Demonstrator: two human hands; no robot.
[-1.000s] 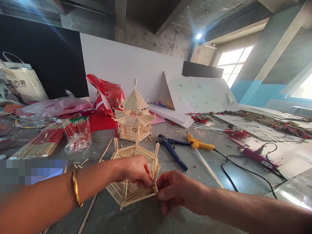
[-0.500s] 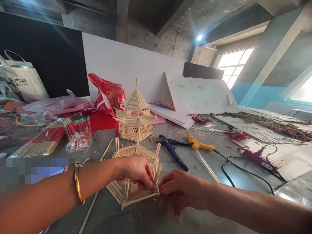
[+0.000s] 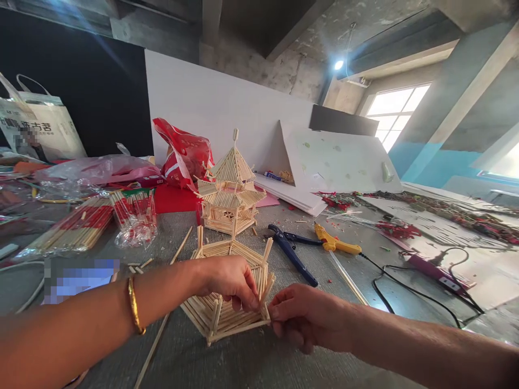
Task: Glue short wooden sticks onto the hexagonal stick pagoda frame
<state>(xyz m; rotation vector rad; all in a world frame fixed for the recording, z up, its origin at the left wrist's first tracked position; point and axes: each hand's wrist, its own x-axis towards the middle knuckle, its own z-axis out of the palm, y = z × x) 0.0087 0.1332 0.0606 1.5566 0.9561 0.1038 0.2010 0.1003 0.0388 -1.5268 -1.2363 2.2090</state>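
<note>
A hexagonal base of thin wooden sticks (image 3: 239,329) lies on the table before me, with short stick posts standing at its corners. My left hand (image 3: 233,281) reaches across it, thumb and fingers pinched on a short wooden stick (image 3: 268,287) at the right front corner. This stick leans slightly to the right. From the right, my right hand (image 3: 298,313) meets the same corner, its thumb and forefinger closed at the edge of the base. What lies between those fingertips is partly hidden. Behind stands a pagoda model (image 3: 233,194) made of the same sticks.
A blue cutter (image 3: 294,259) and a yellow glue gun (image 3: 336,241) with a black cord lie right of the base. Bundled sticks (image 3: 75,224) in plastic lie left, near a loose long stick (image 3: 160,335). A purple power strip (image 3: 436,270) sits far right.
The view has shifted slightly, moving the scene a little to the right. My right hand's lower fingers, blurred and hanging before, are now curled in. Both hands stay at the same corner.
</note>
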